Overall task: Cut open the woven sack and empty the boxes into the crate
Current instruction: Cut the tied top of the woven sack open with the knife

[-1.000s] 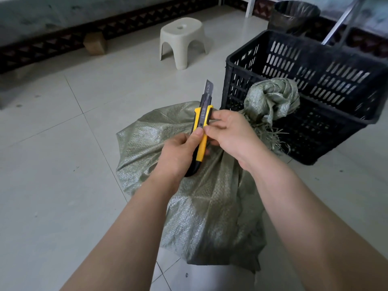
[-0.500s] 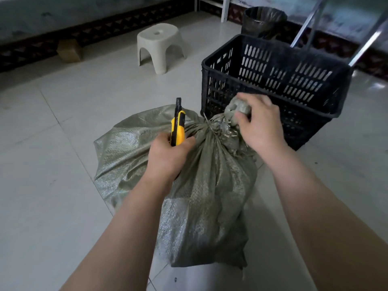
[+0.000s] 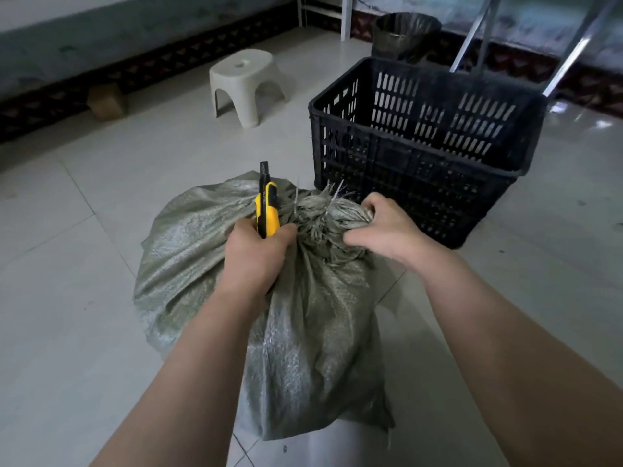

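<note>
Woven sack (image 3: 303,332) on the floor near me, crate (image 3: 421,183) just behind it to the right, stool (image 3: 244,84) far left, bin (image 3: 406,35) behind the crate.

Both bare forearms reach in from the bottom edge, angling toward each other. The left hand (image 3: 256,256) is a tight fist, its back turned up, gripping the utility knife (image 3: 267,214) upright, tip pointing away from the body. The right hand (image 3: 387,232) sits just beside it, knuckles up, fingers curled down into the bunched neck of the sack (image 3: 303,332), thumb stretched toward the left hand.
</note>
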